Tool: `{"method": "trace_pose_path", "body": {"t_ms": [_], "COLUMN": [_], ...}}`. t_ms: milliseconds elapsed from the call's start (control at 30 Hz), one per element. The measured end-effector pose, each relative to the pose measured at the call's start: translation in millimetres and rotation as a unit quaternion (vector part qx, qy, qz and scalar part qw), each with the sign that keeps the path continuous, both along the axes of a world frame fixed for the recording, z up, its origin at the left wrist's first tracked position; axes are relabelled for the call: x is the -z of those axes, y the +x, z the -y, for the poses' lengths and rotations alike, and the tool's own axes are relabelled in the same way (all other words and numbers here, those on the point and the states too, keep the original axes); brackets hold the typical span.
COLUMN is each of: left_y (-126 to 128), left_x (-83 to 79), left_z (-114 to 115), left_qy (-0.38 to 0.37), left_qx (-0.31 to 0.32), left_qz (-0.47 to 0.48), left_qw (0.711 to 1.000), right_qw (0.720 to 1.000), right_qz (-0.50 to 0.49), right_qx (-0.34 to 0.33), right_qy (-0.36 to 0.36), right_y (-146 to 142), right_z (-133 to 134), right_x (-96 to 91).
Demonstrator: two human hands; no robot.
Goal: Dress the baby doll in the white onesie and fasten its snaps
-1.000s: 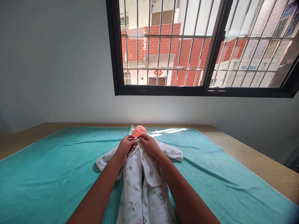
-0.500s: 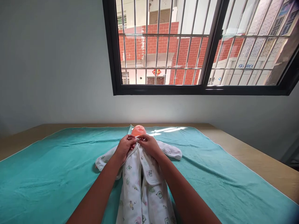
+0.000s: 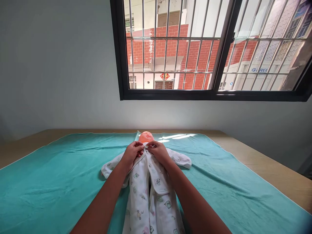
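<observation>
A baby doll (image 3: 145,136) lies on its back with its head toward the wall. It wears white printed baby clothes (image 3: 140,185), with both sleeves spread out to the sides. The front of the garment hangs partly open below the neck, and one flap folds over on the right. At the neckline my left hand (image 3: 133,155) pinches the left edge of the collar. Close beside it, my right hand (image 3: 158,152) pinches the collar's right edge. The fingertips nearly meet just below the doll's chin. Whatever fastener lies between them is too small to make out.
A turquoise cloth (image 3: 60,175) with some wrinkles lies under the doll. It covers much of a wooden table (image 3: 275,165) that stands against a grey wall (image 3: 60,81). A black-framed window (image 3: 168,96) with metal bars is above. Sunlight falls on the cloth near the doll's head.
The fingertips have parted slightly at the collar, with both hands still pinching it. The whole view has shifted a little; the doll lies as before.
</observation>
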State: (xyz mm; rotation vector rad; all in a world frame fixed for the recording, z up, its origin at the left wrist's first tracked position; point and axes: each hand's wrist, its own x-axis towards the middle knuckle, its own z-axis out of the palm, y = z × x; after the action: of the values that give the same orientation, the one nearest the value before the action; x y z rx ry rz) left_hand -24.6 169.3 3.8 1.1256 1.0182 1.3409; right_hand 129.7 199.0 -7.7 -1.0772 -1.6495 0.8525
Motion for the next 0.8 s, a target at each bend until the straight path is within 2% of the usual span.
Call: {"method": "trace_pose_path", "body": {"t_ms": [200,367,467,567,667,800], "left_y": [-10.3,-17.7,-17.4,-17.5,-18.8,-15.2], "left_x": [-16.6,-33.7,-37.5,-38.1,-39.4,-43.8], "left_z": [5.7,18.1,21.1,20.3,20.4,25.5], "left_qy": [-0.017,-0.017,-0.009,0.001,0.012,0.043], "left_qx": [0.027,0.081,0.111,0.129,0.15,0.168], "left_qz": [-0.087,-0.202,-0.253,-0.286,-0.324,-0.386], "left_qw": [0.996,0.976,0.961,0.949,0.934,0.906], "right_qw": [0.999,0.994,0.97,0.923,0.904,0.907], "right_qz": [0.02,0.106,0.239,0.385,0.424,0.417], "right_qx": [-0.012,0.003,-0.023,-0.031,-0.055,-0.063], "right_qy": [-0.025,-0.032,-0.029,-0.012,0.002,-0.008], "right_y": [4.7,14.3,15.1,10.0,5.8,6.5], "right_z": [-0.8,8.5,24.2,41.0,49.0,46.8], "right_x": [-2.6,-23.4,-43.1,-59.5,-66.0,-63.5]}}
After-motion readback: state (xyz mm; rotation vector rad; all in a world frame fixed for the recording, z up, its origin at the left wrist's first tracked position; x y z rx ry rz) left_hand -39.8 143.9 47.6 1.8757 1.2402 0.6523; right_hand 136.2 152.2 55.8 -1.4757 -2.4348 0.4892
